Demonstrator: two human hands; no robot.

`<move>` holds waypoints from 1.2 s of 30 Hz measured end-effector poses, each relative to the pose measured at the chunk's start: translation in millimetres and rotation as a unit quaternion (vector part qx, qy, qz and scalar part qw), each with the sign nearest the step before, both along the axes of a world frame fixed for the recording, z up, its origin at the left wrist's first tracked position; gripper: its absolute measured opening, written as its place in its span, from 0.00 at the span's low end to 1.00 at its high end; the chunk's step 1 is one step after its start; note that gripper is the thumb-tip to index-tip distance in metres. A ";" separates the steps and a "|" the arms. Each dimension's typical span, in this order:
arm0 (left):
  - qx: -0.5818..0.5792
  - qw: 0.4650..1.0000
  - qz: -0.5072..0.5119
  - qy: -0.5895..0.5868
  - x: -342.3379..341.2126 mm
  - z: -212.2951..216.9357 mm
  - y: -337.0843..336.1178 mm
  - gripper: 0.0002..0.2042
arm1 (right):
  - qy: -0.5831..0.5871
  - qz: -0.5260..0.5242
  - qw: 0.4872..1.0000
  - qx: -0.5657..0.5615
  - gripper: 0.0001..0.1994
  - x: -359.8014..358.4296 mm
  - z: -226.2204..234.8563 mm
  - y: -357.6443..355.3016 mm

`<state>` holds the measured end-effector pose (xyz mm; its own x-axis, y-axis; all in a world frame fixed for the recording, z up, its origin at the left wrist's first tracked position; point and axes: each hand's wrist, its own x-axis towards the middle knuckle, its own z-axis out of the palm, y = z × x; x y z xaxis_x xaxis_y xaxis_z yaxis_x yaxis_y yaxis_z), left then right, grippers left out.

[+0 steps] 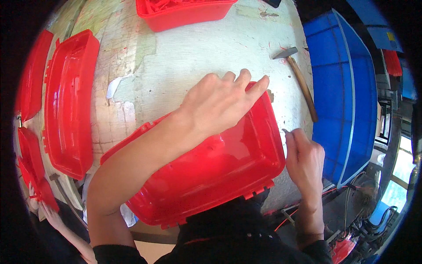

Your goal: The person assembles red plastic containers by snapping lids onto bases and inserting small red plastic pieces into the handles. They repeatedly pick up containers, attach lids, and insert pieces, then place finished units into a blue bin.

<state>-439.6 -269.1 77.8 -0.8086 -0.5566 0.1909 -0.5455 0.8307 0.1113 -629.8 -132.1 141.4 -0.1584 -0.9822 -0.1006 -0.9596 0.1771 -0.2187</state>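
A red plastic case half (220, 171) lies open side up on the worn white table (198, 53), close to my body. My left hand (220, 99) reaches across it and grips its far rim, fingers curled over the edge. My right hand (303, 154) is at the case's right rim with fingers pinched together; whether something small sits between them is too small to tell.
A hammer with a wooden handle (301, 79) lies right of the case. A similar red case half (70, 101) lies at the left, with more red parts (30, 75) beyond. A red bin (180, 13) stands at the far edge. A blue crate (343, 92) stands at the right.
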 end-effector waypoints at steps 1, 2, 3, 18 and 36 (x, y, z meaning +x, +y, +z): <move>-0.003 1.000 -0.002 -0.008 0.0 0.3 -0.3 0.25 | 0.002 0.005 1.000 -0.005 0.10 0.7 -1.8 -2.2; -0.006 1.000 -0.003 -0.016 0.0 0.5 -0.5 0.25 | 0.005 0.011 1.000 -0.010 0.10 1.8 -3.3 -4.8; -0.004 1.000 -0.001 -0.013 0.1 0.6 -0.3 0.26 | -0.003 0.012 1.000 -0.001 0.11 3.3 -4.4 -7.4; -0.052 0.999 0.010 -0.014 -0.3 -6.1 1.8 0.29 | 0.072 0.046 0.996 -0.010 0.12 13.2 -11.4 -25.1; -0.015 0.999 0.031 -0.010 2.9 -1.0 -3.4 0.28 | 0.082 0.089 0.991 -0.055 0.11 7.7 -15.7 -31.3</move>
<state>-436.7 -272.6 76.8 -0.7766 -0.6002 0.1913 -0.5981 0.7979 0.0755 -622.1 -163.4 125.6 0.0138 -0.9997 0.0212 -0.9977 -0.0152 -0.0654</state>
